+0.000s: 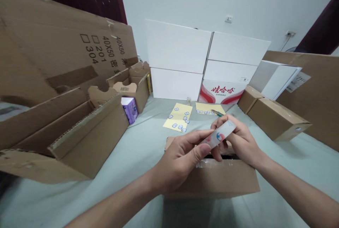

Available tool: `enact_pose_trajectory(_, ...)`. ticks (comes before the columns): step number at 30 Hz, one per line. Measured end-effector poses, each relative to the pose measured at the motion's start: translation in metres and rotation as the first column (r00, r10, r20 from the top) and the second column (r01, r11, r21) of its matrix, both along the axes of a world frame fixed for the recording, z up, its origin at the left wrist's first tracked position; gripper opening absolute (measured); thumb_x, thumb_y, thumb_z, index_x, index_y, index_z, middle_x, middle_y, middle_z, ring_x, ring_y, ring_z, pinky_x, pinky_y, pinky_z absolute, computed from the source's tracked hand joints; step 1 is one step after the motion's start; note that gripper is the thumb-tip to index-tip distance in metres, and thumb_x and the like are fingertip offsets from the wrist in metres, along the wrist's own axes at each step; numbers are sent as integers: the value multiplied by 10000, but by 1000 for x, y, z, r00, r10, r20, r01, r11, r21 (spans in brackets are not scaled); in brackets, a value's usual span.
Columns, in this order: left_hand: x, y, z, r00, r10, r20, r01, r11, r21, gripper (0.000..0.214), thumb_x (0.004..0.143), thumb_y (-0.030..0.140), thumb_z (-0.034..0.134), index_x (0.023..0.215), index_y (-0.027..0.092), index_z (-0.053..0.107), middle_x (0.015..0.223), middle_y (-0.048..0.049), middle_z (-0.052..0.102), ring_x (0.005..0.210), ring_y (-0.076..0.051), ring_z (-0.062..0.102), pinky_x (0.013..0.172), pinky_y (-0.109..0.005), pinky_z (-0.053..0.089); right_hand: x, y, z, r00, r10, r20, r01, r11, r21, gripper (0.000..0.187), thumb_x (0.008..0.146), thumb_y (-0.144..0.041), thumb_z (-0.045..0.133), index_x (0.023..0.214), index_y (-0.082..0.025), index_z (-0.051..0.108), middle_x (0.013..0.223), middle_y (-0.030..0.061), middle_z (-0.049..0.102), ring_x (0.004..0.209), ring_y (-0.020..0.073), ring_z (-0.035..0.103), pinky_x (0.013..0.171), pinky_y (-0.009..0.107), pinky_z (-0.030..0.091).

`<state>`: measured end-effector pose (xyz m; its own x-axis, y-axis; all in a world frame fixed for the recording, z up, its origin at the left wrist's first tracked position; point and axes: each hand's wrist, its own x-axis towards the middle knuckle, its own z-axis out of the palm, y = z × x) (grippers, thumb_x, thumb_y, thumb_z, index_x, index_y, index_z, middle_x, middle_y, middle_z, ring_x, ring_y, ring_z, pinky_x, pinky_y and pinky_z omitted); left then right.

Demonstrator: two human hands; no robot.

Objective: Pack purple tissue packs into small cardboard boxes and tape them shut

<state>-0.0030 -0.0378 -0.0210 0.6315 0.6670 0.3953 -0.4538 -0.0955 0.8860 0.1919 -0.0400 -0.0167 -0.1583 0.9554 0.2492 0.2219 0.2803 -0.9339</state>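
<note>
A flat white strip with a red and blue logo [220, 136] is between my two hands, over a brown cardboard box. My left hand [182, 155] pinches its lower left end between thumb and fingers. At the strip's upper right end is my right hand [239, 136], its fingers curled and partly hidden behind the strip. What look like scissors [218, 113], pointed metal blades with a bit of green, stick out past the right-hand fingers; the rest is hidden. Below both hands stands the cardboard box [212, 180], with a dark gap in its top and clear tape along the edge.
Two yellow sheets [173, 117] [209, 107] bearing small blue-outlined paper pieces lie beyond the box. Open cardboard boxes [97, 132] and a purple pack [129, 109] stand left. White panels [177, 51] rise behind; closed brown boxes [278, 115] lie right.
</note>
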Motion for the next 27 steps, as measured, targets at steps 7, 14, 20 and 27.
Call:
enact_pose_trajectory(7,-2,1,1,1000,-16,21,15,999,40,268,928,389,625,1088,204,736,787,-23,635,805,-156,556,890,-311,447,1,7,-5,969,7,-248,-54,982,-182,148,796,-301,644,802,-202,534,455,-50,572,372,132,529,427,251,397)
enact_pose_trajectory(14,-3,4,-3,999,-46,14,45,997,62,234,955,333,592,1108,218,725,886,-37,689,915,-172,615,921,-299,446,-1,9,-5,929,-8,-369,-110,949,-295,178,695,-243,680,760,-194,522,623,-1,676,395,118,578,374,212,400)
enact_pose_trajectory(20,-1,3,2,991,105,-83,-99,992,75,287,912,433,631,932,170,744,874,-54,718,860,-189,631,870,-301,465,0,11,-4,952,19,-306,-131,927,-352,196,729,-286,688,821,-195,542,598,-22,648,393,109,547,394,218,419)
enact_pose_trajectory(27,-3,0,1,948,247,-198,-244,969,39,454,807,592,687,705,150,689,669,-24,651,660,-138,523,687,-250,418,1,-1,6,929,-175,326,77,953,294,170,821,-197,569,980,-207,630,782,1,620,534,90,466,485,232,381)
